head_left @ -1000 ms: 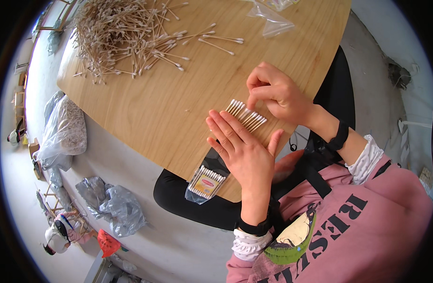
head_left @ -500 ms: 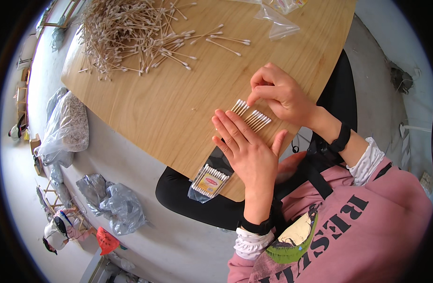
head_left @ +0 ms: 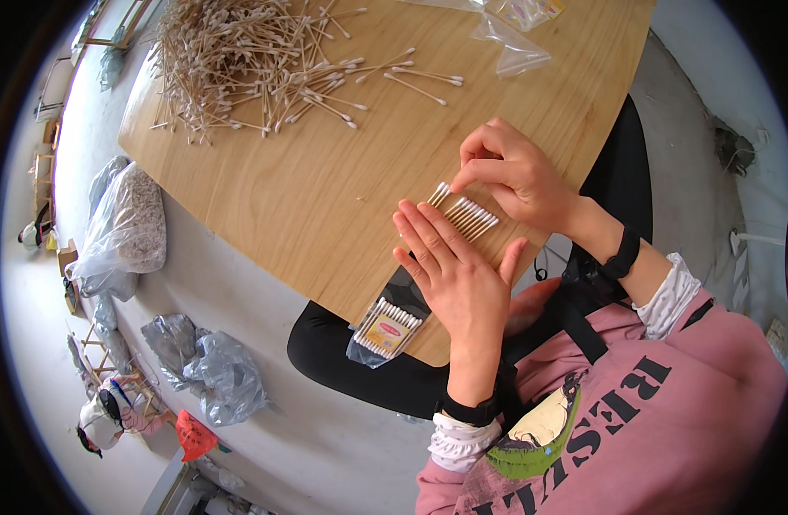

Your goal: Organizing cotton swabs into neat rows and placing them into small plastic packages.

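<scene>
Cotton swabs (head_left: 477,216) with white tips lie side by side in a slanting row on the table near its right edge. Two or so stand slightly apart at the row's left end. My left hand (head_left: 464,287) lies flat across their lower ends, fingers stretched, hiding part of them. Curled above the tips, my right hand (head_left: 521,176) has a fingertip touching the swabs by the gap; whether it grips one is hidden. Left of my left wrist, at the table's near edge, sits a filled pack of cotton swabs (head_left: 387,330) with a yellow and red label.
A large heap of loose cotton swabs (head_left: 231,64) covers the table's far left. Clear plastic bags (head_left: 518,56) lie at the far edge. On the floor are a filled sack (head_left: 136,215) and grey plastic bags (head_left: 222,378). A person (head_left: 106,416) is at the lower left.
Swabs have shifted across the gap, so fewer stand at the left and the right-hand row is longer. My left hand stays flat. The whole view has moved slightly.
</scene>
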A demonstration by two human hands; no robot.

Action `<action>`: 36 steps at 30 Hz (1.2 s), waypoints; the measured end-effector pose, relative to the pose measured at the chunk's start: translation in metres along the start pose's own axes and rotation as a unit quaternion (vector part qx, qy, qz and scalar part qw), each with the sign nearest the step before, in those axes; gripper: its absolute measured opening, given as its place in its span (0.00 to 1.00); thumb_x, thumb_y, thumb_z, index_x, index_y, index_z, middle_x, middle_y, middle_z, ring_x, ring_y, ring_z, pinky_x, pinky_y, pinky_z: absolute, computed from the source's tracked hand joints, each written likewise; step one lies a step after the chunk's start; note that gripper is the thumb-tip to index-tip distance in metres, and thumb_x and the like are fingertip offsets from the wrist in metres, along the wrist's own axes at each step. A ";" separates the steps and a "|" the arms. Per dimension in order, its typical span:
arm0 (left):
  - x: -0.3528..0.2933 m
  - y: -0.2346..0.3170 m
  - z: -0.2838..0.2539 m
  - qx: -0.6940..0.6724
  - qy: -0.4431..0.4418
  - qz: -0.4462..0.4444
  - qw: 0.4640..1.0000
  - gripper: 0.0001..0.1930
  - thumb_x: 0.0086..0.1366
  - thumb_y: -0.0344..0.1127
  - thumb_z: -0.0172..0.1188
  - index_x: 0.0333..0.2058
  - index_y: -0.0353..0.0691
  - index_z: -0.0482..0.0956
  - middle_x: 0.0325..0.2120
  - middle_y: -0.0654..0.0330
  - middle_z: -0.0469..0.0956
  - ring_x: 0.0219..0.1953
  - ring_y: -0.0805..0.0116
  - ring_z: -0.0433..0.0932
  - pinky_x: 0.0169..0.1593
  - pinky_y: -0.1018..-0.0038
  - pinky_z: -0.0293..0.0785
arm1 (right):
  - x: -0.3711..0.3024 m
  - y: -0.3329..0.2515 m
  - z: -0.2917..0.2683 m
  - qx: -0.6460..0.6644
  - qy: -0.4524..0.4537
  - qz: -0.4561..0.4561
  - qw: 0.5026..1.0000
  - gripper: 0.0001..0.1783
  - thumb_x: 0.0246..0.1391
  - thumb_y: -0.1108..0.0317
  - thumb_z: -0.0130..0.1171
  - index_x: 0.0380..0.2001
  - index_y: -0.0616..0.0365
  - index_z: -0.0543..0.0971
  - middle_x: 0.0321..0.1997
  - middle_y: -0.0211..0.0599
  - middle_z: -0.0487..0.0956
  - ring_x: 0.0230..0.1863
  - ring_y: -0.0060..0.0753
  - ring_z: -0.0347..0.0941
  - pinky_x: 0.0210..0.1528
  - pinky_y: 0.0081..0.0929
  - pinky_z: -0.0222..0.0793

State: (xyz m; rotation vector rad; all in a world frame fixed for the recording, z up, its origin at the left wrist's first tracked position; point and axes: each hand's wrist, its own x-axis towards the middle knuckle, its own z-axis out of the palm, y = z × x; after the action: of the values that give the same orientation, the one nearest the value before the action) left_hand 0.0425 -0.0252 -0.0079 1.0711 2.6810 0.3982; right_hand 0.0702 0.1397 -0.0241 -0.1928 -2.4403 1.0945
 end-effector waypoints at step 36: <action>-0.003 -0.002 -0.015 -0.696 0.327 -0.164 0.618 0.31 0.79 0.51 0.34 0.71 0.36 0.49 0.70 0.49 0.56 0.74 0.59 0.52 0.74 0.63 0.46 | 0.016 -0.035 0.056 -0.269 -0.067 -0.023 0.961 0.33 0.63 0.62 0.53 0.69 0.57 0.62 0.76 0.40 0.57 0.78 0.45 0.47 0.78 0.48 0.39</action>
State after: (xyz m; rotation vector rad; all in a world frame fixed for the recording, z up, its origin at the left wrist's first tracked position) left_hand 0.0388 -0.0309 0.0055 -0.1440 1.7311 2.5027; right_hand 0.0319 0.0834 -0.0249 -0.2340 -2.7998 0.4112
